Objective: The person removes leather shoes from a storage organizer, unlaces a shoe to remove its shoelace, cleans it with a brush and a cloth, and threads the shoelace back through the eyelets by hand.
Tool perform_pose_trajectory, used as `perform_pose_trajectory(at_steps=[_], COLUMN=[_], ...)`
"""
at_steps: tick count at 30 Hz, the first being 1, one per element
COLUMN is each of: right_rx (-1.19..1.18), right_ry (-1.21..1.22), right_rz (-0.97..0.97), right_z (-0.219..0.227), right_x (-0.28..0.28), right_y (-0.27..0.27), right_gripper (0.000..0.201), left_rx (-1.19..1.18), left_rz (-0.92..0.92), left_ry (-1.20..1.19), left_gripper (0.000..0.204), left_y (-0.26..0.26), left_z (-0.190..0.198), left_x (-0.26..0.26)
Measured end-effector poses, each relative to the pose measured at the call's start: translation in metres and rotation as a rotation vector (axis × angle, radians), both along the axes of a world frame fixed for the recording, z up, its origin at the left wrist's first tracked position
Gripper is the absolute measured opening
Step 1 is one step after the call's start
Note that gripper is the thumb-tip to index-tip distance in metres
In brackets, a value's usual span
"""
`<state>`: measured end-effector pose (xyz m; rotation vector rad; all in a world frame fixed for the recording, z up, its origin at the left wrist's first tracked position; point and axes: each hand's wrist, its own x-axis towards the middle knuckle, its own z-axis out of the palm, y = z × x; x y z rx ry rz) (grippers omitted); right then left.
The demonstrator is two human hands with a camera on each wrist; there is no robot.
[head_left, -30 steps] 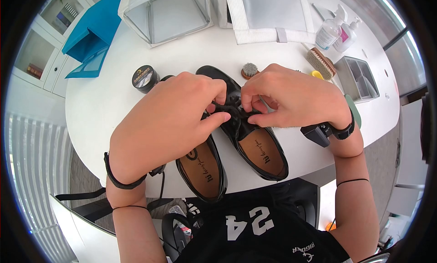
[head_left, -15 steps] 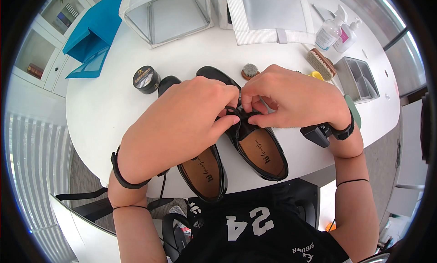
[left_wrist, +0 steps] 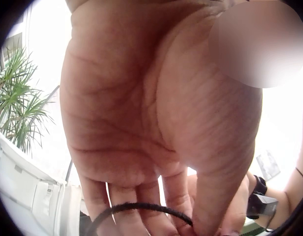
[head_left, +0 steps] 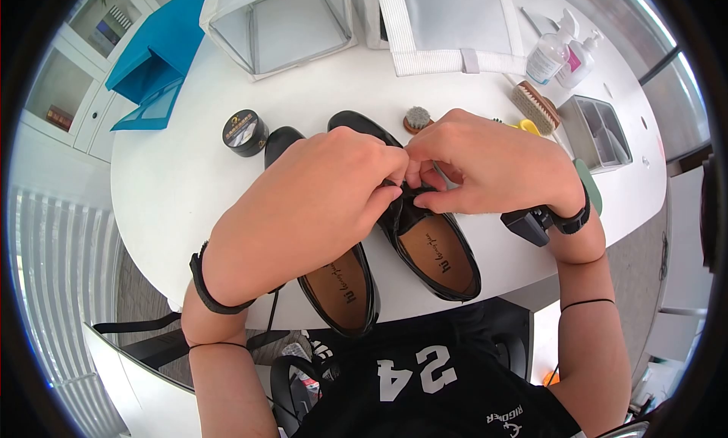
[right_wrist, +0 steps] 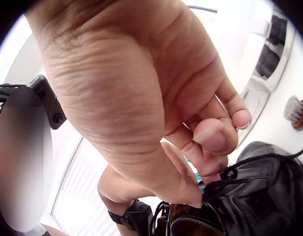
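Observation:
A pair of black shiny lace-up shoes stands on the table, toes pointing away: the right shoe (head_left: 436, 256) and the left shoe (head_left: 343, 295). Over the right shoe's tongue, the left hand (head_left: 315, 191) pinches a black lace between thumb and fingers. The right hand (head_left: 497, 165) pinches lace close beside it, fingertips nearly touching the left's. In the left wrist view a lace (left_wrist: 141, 205) loops across the fingers of the left hand (left_wrist: 141, 108). The right wrist view shows the right hand (right_wrist: 136, 88) at the shoe (right_wrist: 269, 196), with lace (right_wrist: 274, 156) trailing over it.
A round black tin (head_left: 245, 132) stands left of the shoes, a small round brush (head_left: 416, 119) beyond them. At the right are a wooden brush (head_left: 535, 106), a grey divided box (head_left: 597, 133) and bottles (head_left: 547, 57). White fabric boxes (head_left: 292, 28) and a blue holder (head_left: 155, 59) stand behind.
The left hand has moved right, drawing a lace toward the right hand; a loop visible between the hands is now mostly hidden by fingers. The right hand has barely moved.

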<state>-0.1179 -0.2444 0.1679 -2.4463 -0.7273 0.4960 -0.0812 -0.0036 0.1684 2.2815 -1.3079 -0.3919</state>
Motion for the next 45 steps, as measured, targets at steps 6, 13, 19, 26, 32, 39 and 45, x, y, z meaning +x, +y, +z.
perform_pose_trajectory(at_steps=[6, 13, 19, 26, 32, 39, 45], right_rx=[-0.018, -0.043, -0.041, -0.068, -0.044, -0.022, -0.011], right_ry=[0.000, 0.003, 0.041, 0.018, 0.003, -0.019, -0.041], right_rz=[-0.001, -0.001, -0.025, -0.025, -0.008, -0.009, -0.002], right_z=[-0.0008, 0.0015, 0.0019, 0.0031, -0.0002, -0.0008, -0.0015], right_x=[-0.0016, -0.0016, -0.0020, -0.0024, -0.0022, -0.0014, -0.0024], right_y=[-0.0008, 0.0002, 0.0013, 0.0024, 0.0004, 0.0009, 0.0003], right_gripper=[0.022, 0.022, 0.021, 0.022, 0.021, 0.018, 0.016], left_rx=[-0.024, -0.033, -0.048, -0.048, -0.078, 0.002, -0.059], left_rz=[-0.003, -0.011, -0.017, -0.012, -0.019, 0.037, 0.070], left_ry=[0.004, 0.009, 0.007, 0.017, -0.010, -0.045, -0.101], left_gripper=[0.011, 0.010, 0.010, 0.011, 0.010, 0.008, 0.010], left_y=[-0.0011, -0.0022, -0.0028, -0.0032, -0.0011, 0.0001, 0.0004], left_z=[-0.0002, -0.0010, -0.0022, -0.0029, -0.0003, 0.0045, 0.0045], left_x=[-0.0008, -0.0005, -0.0012, -0.0013, 0.0010, -0.0004, -0.0013])
